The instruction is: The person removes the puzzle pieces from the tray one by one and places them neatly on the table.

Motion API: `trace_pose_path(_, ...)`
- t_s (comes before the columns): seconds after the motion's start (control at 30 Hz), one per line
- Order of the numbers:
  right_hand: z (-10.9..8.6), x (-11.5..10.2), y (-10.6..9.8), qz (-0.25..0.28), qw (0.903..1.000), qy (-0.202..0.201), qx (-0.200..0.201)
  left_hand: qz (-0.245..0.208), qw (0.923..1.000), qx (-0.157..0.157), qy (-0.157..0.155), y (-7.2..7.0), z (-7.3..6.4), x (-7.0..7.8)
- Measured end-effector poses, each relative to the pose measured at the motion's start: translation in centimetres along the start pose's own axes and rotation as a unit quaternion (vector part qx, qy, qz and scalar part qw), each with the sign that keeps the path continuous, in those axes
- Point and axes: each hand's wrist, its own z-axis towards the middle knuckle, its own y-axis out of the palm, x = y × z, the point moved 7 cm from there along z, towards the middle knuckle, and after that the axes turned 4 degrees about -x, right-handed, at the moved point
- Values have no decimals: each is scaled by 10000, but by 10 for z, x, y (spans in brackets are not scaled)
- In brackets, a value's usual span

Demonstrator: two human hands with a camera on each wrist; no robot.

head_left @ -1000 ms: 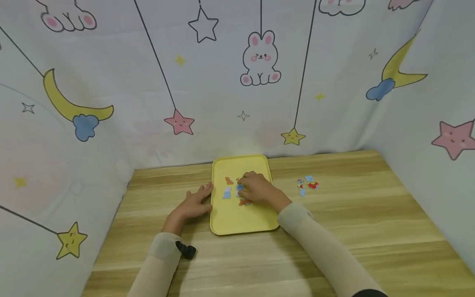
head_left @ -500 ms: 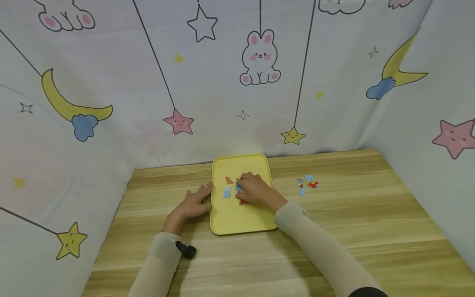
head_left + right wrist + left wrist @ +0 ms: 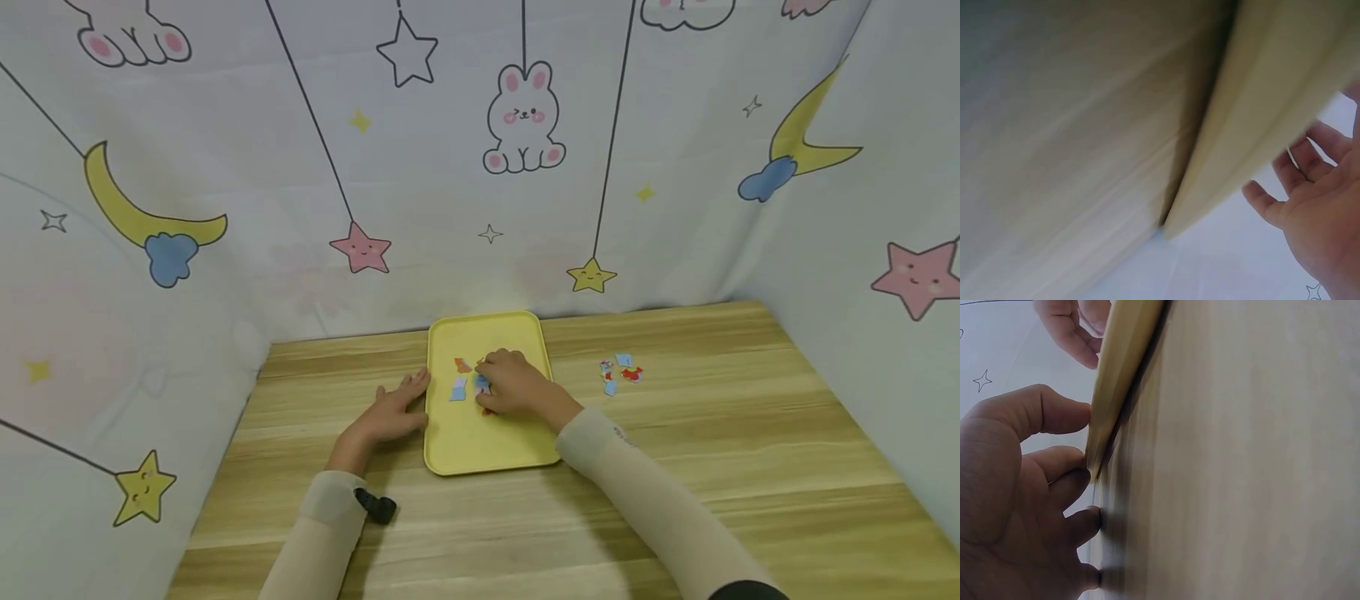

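Observation:
A yellow tray point(image 3: 491, 450) lies on the wooden table with several small puzzle pieces on it. My right hand point(image 3: 517, 383) is over the middle of the tray, its thumb and fingers pinching a blue puzzle piece point(image 3: 482, 381). An orange piece point(image 3: 487, 411) peeks out below the thumb, mostly covered by the hand. To the left lie a light blue and white piece point(image 3: 458, 389) and an orange-brown piece point(image 3: 462, 365). My left hand point(image 3: 388, 414) rests with spread fingers along the tray's left edge; the left wrist view has its fingertips point(image 3: 1075, 417) right at the rim.
Several more puzzle pieces, among them a red one point(image 3: 632, 374) and a light blue one point(image 3: 624, 360), lie on the table point(image 3: 720, 433) right of the tray. A white curtain point(image 3: 450, 183) with cartoon prints closes off the back and both sides.
My right hand has shifted slightly left with the blue piece and now covers more of the orange piece under the thumb. The left hand and the tray have stayed in place.

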Motion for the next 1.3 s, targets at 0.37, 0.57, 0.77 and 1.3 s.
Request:
trace_pose_path(0.37,-15,11,-10,101,9983,-281,499,4,10000,21,-4,2,-1,0)
trace_pose_path(0.57,-26,19,-18,245,9978,-184,580,40,10000,45,-4,2,1,0)
trace_pose_path(0.77,-35,34,-19,490,9972,131,554,97,9999,39,-15,0,3,1)
trace_pose_path(1.3,-55,65,-27,429,9946,118,935,25,10000,27,7,-1,3,1)
